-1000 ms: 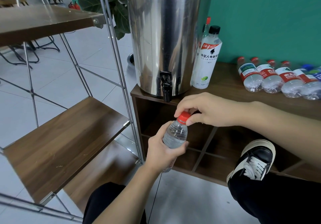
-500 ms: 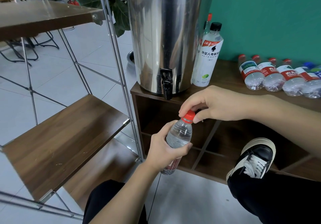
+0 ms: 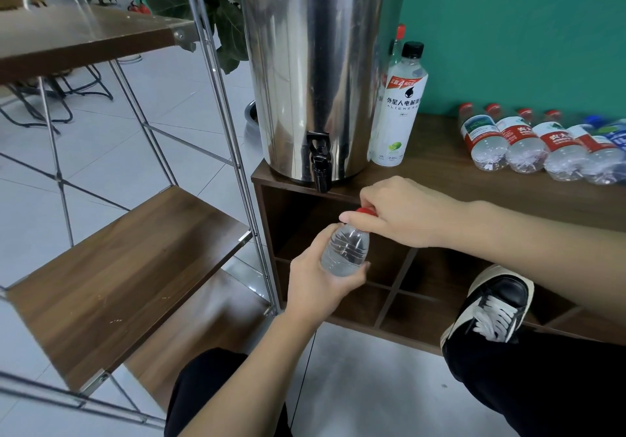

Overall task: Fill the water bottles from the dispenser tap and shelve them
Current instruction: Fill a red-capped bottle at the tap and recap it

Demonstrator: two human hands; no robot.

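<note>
Step in hand, as judged from the grip: turning the cap on a bottle held below the tap; whether it is being tightened or loosened cannot be told.

The left hand is wrapped around the body of the water bottle, fingers curled about its lower half. The right hand pinches the red cap from above with thumb and forefinger. The bottle sits in mid-air, at 6 o'clock from the dispenser tap and at 3 o'clock from the middle shelf.

Procedure:
- Keep the bottle near upright while the cap turns; the body leans slightly.
- Grip the body lightly. The thin, ribbed, clear plastic will probably yield under pressure and push water out of an open neck.
- Turn the cap only with the right hand; brace the body with the left hand.
- Once capped, move the bottle toward 9 o'clock onto the shelf board.

Materials and shapes:
- Dispenser: polished steel cylinder, mirror-like, with a black plastic tap at its base.
- Counter: dark wood-grain laminate with open cubbies below.
- Shelf: matching wood-grain boards on thin chrome rods.
- Row of bottles: clear, lying on their sides on the counter at 2 o'clock from the hands; most have red caps.
- Tall white bottle: opaque label, black cap, standing just beside the dispenser.
</note>
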